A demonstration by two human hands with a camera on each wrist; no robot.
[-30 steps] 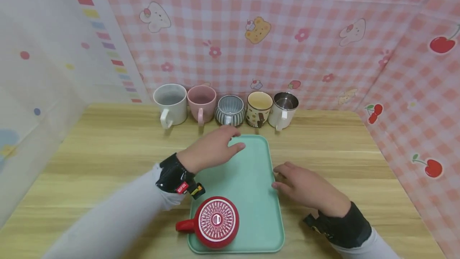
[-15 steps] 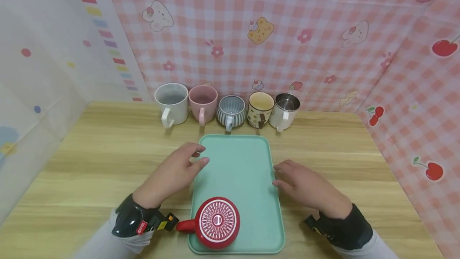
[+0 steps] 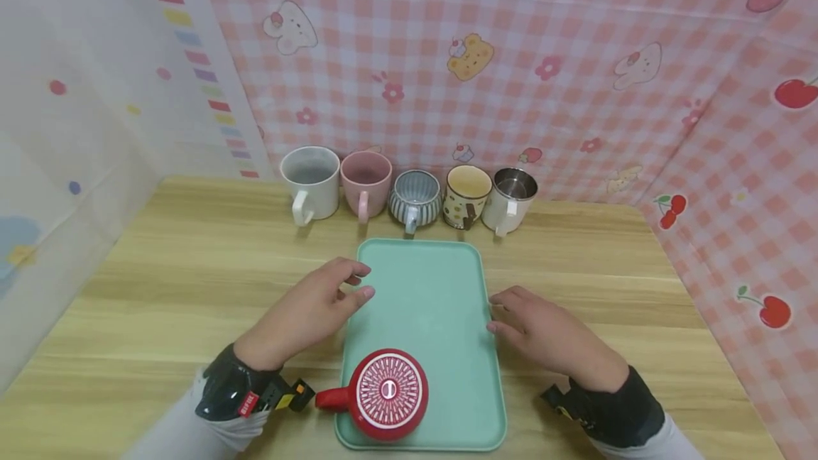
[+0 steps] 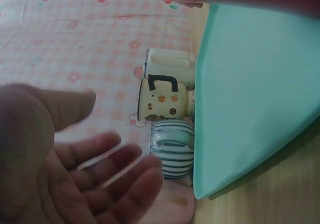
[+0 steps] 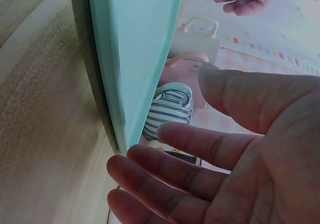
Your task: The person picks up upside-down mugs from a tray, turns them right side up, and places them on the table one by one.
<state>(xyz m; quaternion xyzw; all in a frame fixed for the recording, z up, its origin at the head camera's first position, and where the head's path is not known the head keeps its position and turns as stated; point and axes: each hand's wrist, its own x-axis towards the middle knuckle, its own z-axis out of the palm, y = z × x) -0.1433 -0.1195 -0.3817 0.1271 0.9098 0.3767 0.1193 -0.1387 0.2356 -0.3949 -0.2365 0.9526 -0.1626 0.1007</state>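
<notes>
A red mug (image 3: 390, 395) stands upside down on the near left part of a mint-green tray (image 3: 441, 346), its patterned base facing up and its handle sticking out past the tray's left rim. My left hand (image 3: 305, 314) hovers by the tray's left edge, fingers loosely bent and holding nothing. Beside the right edge my right hand (image 3: 551, 332) is held with relaxed fingers, nothing in it; whether its fingertips touch the rim I cannot tell. In the left wrist view the palm and fingers (image 4: 125, 184) show spread apart.
Along the back wall several mugs stand upright in a row: a white mug (image 3: 311, 183), a pink mug (image 3: 366, 187), a blue-striped cup (image 3: 415, 206), a cream patterned mug (image 3: 465, 201) and a white steel-lined mug (image 3: 510, 204). The wooden table (image 3: 192, 289) extends on both sides of the tray.
My left hand has drawn back from near the striped cup to the tray's left side, then stayed about there. The right hand and the red mug have hardly moved.
</notes>
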